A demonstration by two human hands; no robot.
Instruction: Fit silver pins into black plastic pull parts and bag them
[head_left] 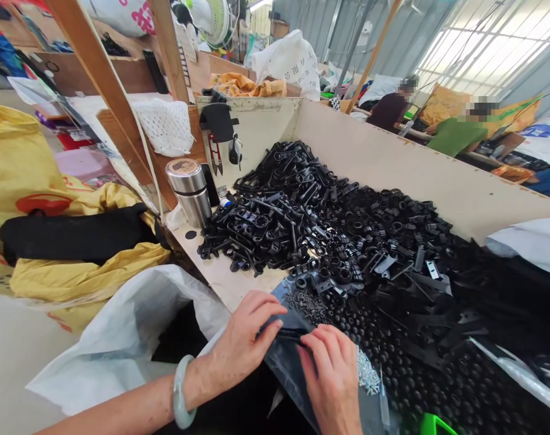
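Both hands meet over the near edge of the bench, gripping a dark, flat strip (289, 331) whose exact kind I cannot make out. My left hand (241, 335), a pale bangle (183, 389) on its wrist, pinches the strip's left end between thumb and fingers. Curled over the right end is my right hand (332, 371). Beneath them lies a grey-blue sheet (286, 371). Small dark screws (307, 305) are heaped just beyond the hands. Silvery screws (367, 371) lie beside my right hand, and black balls (387, 347) spread to its right.
Black plastic parts (265, 226) pile up along the walled bench (347, 139). A steel thermos (192, 196) stands at its left corner, near hanging red-handled snips (215, 154). A white sack (116, 344) gapes at left; something green (435, 425) lies lower right. Two people sit beyond.
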